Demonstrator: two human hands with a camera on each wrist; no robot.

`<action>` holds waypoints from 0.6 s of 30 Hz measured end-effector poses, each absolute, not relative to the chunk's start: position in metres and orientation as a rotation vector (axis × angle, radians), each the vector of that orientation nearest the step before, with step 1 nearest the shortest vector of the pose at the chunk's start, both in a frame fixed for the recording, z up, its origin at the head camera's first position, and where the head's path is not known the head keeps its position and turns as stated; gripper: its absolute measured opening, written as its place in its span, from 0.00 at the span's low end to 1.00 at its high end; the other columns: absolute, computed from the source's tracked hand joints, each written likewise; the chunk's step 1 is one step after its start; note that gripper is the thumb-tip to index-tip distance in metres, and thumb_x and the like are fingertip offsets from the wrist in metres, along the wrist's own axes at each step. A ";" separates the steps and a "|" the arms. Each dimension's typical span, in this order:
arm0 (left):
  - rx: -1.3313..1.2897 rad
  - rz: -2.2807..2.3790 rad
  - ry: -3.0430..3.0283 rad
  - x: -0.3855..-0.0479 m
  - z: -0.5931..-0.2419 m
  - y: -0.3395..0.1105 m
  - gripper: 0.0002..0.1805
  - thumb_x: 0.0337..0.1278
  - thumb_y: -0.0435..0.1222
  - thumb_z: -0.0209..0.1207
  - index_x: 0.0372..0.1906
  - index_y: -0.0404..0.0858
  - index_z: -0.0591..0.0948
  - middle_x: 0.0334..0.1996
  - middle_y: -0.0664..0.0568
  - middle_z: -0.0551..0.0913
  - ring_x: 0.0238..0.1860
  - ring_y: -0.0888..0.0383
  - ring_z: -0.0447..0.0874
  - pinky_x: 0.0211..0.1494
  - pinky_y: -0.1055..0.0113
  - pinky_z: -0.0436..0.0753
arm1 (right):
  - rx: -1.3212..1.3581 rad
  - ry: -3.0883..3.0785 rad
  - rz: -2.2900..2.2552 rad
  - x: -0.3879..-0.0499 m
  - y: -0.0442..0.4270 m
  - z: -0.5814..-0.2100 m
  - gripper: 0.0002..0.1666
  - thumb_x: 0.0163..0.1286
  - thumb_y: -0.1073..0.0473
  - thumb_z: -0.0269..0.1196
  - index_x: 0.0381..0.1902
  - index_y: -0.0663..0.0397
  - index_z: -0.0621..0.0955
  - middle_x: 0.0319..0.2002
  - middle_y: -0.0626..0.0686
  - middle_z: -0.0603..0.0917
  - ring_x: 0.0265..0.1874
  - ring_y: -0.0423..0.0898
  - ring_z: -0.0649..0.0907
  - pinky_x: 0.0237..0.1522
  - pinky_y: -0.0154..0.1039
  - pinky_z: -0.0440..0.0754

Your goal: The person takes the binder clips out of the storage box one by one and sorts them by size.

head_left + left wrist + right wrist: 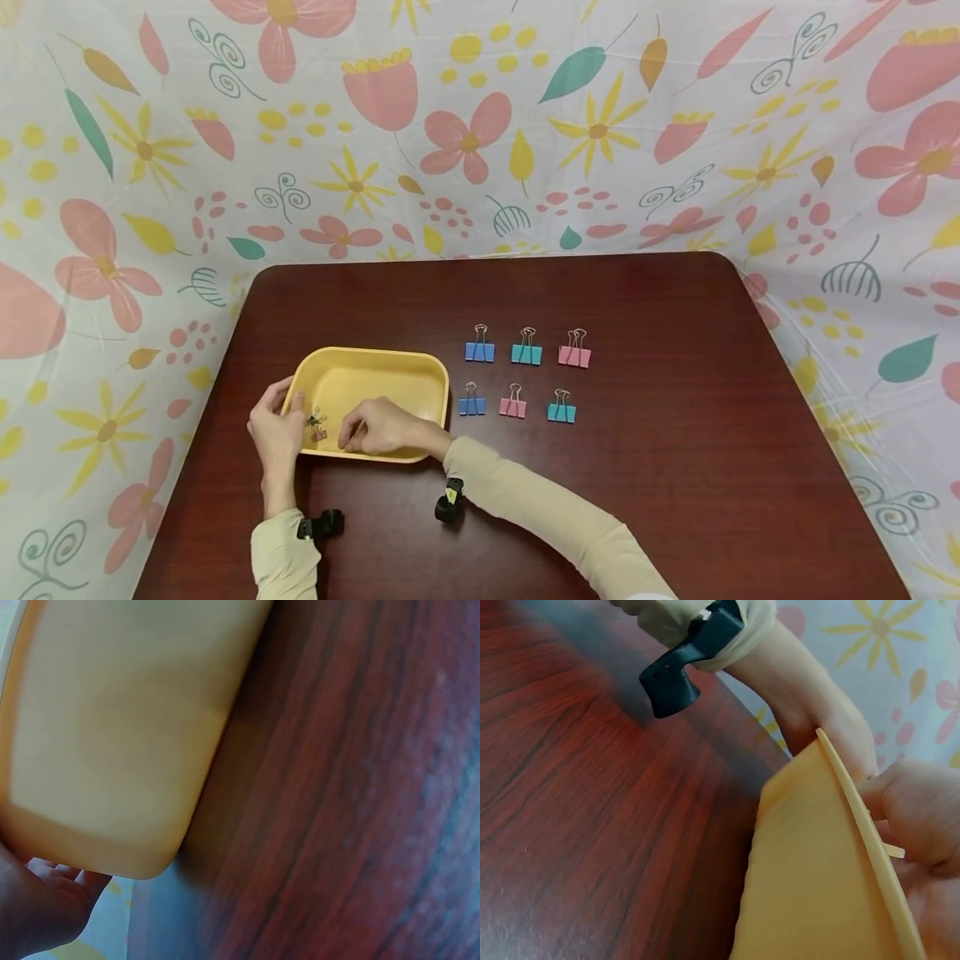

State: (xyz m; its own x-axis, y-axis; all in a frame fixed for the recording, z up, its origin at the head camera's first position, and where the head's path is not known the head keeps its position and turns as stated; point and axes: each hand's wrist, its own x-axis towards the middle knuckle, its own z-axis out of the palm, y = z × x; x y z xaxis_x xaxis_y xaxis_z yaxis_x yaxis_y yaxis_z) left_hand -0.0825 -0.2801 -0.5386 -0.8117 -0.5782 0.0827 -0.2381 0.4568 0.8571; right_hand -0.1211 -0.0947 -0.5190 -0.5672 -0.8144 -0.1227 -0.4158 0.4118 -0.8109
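My left hand (277, 425) grips the left end of a yellow tray (442, 383), thumb over the rim and fingers outside. Down inside the tray is my right hand (382, 425), its fingers curled together near the front wall. A small yellow piece (892, 851) shows at those fingers in the right wrist view; it looks like a binder clip, mostly hidden. Just left of the right hand, a few small binder clips (318, 434), pink and dark, lie in the tray. The left wrist view shows the tray's outer wall (120, 750) and part of the left hand (45, 900).
Right of the tray, binder clips stand in two rows with handles pointing away. Behind are a blue clip (480, 352), a teal clip (527, 355) and a pink clip (574, 357); in front, smaller blue (472, 407), pink (513, 408) and teal (561, 412) ones.
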 end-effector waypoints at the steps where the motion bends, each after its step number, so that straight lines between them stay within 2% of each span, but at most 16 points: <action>1: 0.692 -1.297 -2.348 -0.082 -0.539 -0.280 0.15 0.66 0.31 0.61 0.56 0.39 0.86 0.50 0.41 0.89 0.51 0.46 0.85 0.36 0.88 0.69 | -1.020 2.160 -1.065 -0.121 -0.094 -0.519 0.05 0.64 0.66 0.69 0.34 0.50 0.91 0.33 0.43 0.92 0.26 0.24 0.83 0.33 0.20 0.78; 3: 0.693 -1.301 -2.346 -0.082 -0.538 -0.280 0.15 0.67 0.31 0.61 0.56 0.40 0.86 0.50 0.41 0.89 0.50 0.46 0.85 0.34 0.89 0.70 | -0.991 2.170 -1.101 -0.122 -0.091 -0.516 0.03 0.64 0.63 0.71 0.34 0.50 0.91 0.31 0.41 0.92 0.24 0.23 0.83 0.33 0.20 0.79; 7: 0.689 -1.295 -2.349 -0.082 -0.539 -0.280 0.15 0.67 0.32 0.61 0.56 0.40 0.86 0.50 0.41 0.89 0.47 0.49 0.85 0.33 0.88 0.70 | -0.956 2.149 -1.192 -0.123 -0.084 -0.512 0.03 0.65 0.59 0.71 0.33 0.52 0.91 0.28 0.43 0.91 0.24 0.29 0.86 0.31 0.23 0.81; 10: 0.697 -1.280 -2.356 -0.083 -0.540 -0.281 0.15 0.67 0.32 0.61 0.56 0.41 0.86 0.49 0.42 0.89 0.41 0.61 0.83 0.32 0.87 0.72 | -1.008 2.200 -1.171 -0.122 -0.079 -0.510 0.06 0.67 0.56 0.70 0.32 0.49 0.91 0.27 0.42 0.91 0.22 0.30 0.85 0.30 0.22 0.80; 13: 0.708 -1.268 -2.362 -0.083 -0.540 -0.281 0.15 0.67 0.32 0.61 0.56 0.42 0.86 0.49 0.43 0.90 0.37 0.72 0.79 0.31 0.87 0.72 | -1.085 2.284 -1.118 -0.120 -0.074 -0.509 0.06 0.67 0.54 0.70 0.31 0.44 0.92 0.28 0.38 0.90 0.22 0.26 0.81 0.31 0.21 0.76; 15: 0.706 -1.268 -2.362 -0.083 -0.540 -0.281 0.15 0.67 0.32 0.61 0.56 0.42 0.86 0.49 0.43 0.89 0.38 0.70 0.80 0.32 0.87 0.72 | -1.115 2.320 -1.100 -0.119 -0.070 -0.509 0.06 0.67 0.53 0.71 0.30 0.42 0.92 0.28 0.36 0.90 0.22 0.23 0.78 0.32 0.20 0.74; 18: 0.700 -1.276 -2.359 -0.082 -0.540 -0.281 0.15 0.67 0.31 0.61 0.56 0.40 0.86 0.49 0.41 0.89 0.44 0.56 0.85 0.35 0.87 0.70 | -1.113 2.279 -1.156 -0.117 -0.064 -0.505 0.04 0.67 0.55 0.71 0.32 0.44 0.92 0.28 0.39 0.91 0.24 0.21 0.79 0.33 0.19 0.76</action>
